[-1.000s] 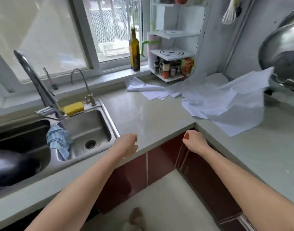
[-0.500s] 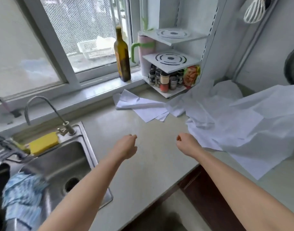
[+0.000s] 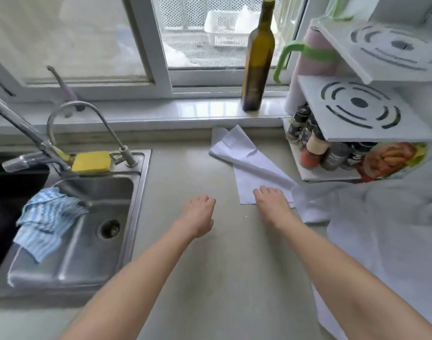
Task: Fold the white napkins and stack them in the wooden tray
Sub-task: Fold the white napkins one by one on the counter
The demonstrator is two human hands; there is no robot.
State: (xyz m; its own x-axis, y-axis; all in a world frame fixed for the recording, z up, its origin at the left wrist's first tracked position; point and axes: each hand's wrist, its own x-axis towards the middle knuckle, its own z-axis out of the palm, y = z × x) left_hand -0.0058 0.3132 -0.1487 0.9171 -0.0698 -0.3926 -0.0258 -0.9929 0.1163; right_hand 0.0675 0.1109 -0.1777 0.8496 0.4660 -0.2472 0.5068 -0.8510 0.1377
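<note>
A crumpled white napkin (image 3: 247, 163) lies on the grey tabletop (image 3: 185, 168) below the window sill, with its near corner flat and its far end creased and partly folded over itself. The right hand (image 3: 274, 204) rests palm down on that near corner, its fingers (image 3: 265, 191) curled down onto the napkin; whether they pinch the edge cannot be told. The left hand (image 3: 197, 217) hovers over bare tabletop just left of the napkin, apart from it, its fingers loosely curled and holding nothing. A larger heap of white napkins (image 3: 381, 229) spreads over the tabletop to the right of the right forearm and runs out of view at the right edge; its nearest fold touches or overlaps the corner under the right hand. Behind the heap stands a white tiered rack (image 3: 357, 109), with spice jars (image 3: 315, 146) on its lowest level. A dark green bottle (image 3: 259, 60) stands upright on the window sill, just left of the rack. To the left of the hands, a steel sink (image 3: 92, 229) is set into the tabletop, with a blue striped cloth (image 3: 45, 219) draped over its divider, a yellow sponge (image 3: 91, 161) on its back rim, and a curved tap (image 3: 87, 114) beside the sponge.
</note>
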